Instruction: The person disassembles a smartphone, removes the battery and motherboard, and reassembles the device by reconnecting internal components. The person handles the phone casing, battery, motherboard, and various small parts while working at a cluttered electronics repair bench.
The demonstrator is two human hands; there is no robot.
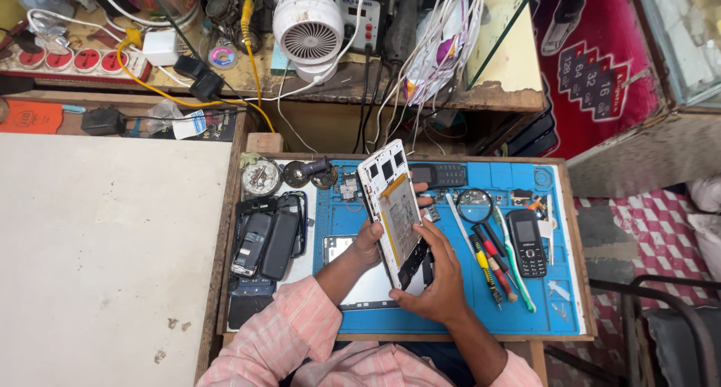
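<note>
A cluttered repair bench is filling this corner of the room. A blue work mat point(526, 312) is lying on a wooden table point(225, 229), and beside it a pale board point(105, 244) is taking up the left side. Behind, on a worn shelf point(496, 94), a small white fan point(308, 28) is standing among tangled white and yellow cables, with a red-buttoned power strip point(67, 60) further left. A red-and-white checked floor point(661, 229) is showing on the right.

The person is holding an opened tablet point(394, 210) above the middle of the mat, tilted and turned back-side up. Its white frame is showing dark cut-outs at the top and a flat pale battery with orange tape at its upper edge. The left hand point(368, 244) is clamping its left edge, fingers wrapped behind it. The right hand point(435, 278) is gripping the lower end, thumb pressing against the bottom corner.

On the mat, a magnifying glass point(475, 204), a green toothbrush point(517, 263), several screwdrivers point(488, 263) and a black keypad phone point(528, 244) are lying to the right. Left of the mat, dismantled dark phones point(266, 240) are piling up, and a round tin point(260, 177) is holding small metal parts.
</note>
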